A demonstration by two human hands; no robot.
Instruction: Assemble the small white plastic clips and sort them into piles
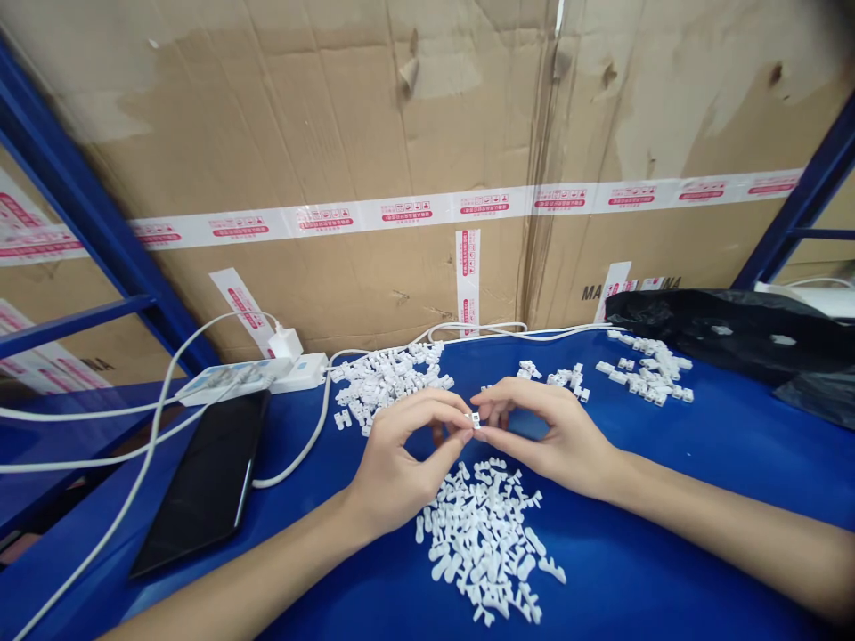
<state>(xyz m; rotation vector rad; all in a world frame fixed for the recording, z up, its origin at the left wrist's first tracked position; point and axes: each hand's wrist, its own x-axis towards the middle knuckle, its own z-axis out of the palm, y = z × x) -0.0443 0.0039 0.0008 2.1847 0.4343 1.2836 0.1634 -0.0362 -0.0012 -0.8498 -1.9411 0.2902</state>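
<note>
- As both hands meet mid-frame, the left hand (394, 467) and right hand (551, 436) close on a small white plastic piece (476, 420), pinching it between their fingertips
- Just below, a heap of white pieces (487, 543) lies on the blue table (735, 427) (more heaps along the top!)

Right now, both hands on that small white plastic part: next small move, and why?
Probably turn the small white plastic part slightly, left hand steadying, right hand rotating, without letting go. Both hands pinch it close above the loose white plastic parts, where a dropped piece would likely vanish among the others.
</note>
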